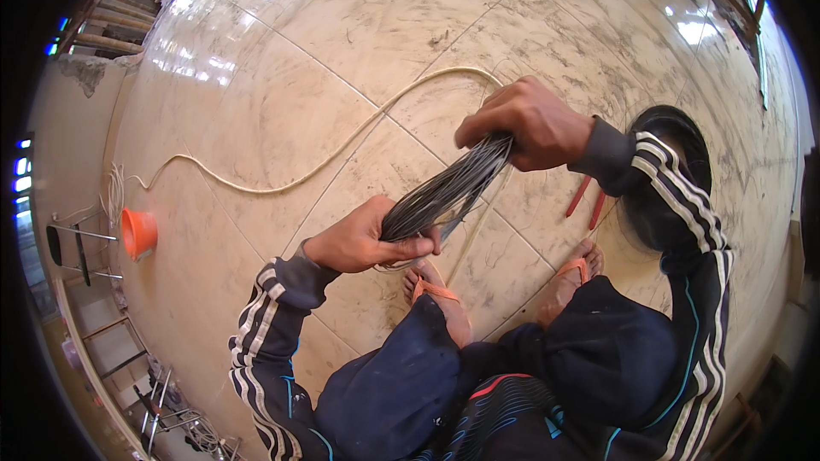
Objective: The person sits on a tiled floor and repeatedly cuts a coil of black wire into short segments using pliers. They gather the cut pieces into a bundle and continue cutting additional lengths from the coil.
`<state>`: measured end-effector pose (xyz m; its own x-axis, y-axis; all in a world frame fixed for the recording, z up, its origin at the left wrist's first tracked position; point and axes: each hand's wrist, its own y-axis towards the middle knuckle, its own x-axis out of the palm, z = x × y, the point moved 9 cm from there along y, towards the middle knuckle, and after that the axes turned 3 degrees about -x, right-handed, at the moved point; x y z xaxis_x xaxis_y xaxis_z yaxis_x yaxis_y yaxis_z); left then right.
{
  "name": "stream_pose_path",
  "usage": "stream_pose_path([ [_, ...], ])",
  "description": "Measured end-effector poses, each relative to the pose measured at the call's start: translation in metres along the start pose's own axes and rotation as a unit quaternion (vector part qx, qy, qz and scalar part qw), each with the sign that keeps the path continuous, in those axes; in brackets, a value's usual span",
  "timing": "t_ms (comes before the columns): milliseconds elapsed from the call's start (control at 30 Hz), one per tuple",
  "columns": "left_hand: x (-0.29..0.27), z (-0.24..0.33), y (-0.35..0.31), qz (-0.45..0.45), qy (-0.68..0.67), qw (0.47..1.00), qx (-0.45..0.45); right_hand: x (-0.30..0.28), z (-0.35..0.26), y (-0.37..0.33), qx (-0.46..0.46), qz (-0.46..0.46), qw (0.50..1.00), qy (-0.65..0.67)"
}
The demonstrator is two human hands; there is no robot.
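A bundle of thin dark grey wire stretches slantwise between my two hands, above the tiled floor. My left hand is closed round its lower end, with the thumb along the near side. At the upper end my right hand grips the bundle, fingers curled over it. Behind and below the bundle, a long cream-coloured cable snakes over the tiles, passing beneath my right hand and on toward my feet. The exact tips of the wires are hidden in my fists.
An orange bucket stands at the left by the wall. To the right are a black tub and a tool with red handles. Metal-legged furniture and tangled wire lie at the lower left. My sandalled feet are just below the bundle.
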<state>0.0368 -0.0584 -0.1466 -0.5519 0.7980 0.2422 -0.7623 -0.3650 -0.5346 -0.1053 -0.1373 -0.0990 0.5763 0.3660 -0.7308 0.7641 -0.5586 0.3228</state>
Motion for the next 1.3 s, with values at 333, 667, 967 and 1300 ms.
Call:
stream_pose_path([
  [333, 0.022, -0.008, 0.000, -0.080, -0.055, 0.994, -0.056, 0.032, -0.019, 0.004, -0.065, -0.038, 0.997, 0.016],
  [667, 0.011, -0.018, -0.004, 0.010, -0.017, 1.000, -0.018, 0.035, -0.025, -0.022, 0.016, 0.094, 0.995, -0.037],
  [967, 0.014, -0.026, -0.001, -0.002, -0.143, 0.988, -0.051, 0.048, -0.027, -0.016, 0.011, 0.137, 0.986, -0.095],
  [1300, 0.010, -0.010, -0.004, -0.015, 0.061, 0.998, -0.001, 0.074, -0.038, 0.004, -0.125, -0.084, 0.988, -0.028],
])
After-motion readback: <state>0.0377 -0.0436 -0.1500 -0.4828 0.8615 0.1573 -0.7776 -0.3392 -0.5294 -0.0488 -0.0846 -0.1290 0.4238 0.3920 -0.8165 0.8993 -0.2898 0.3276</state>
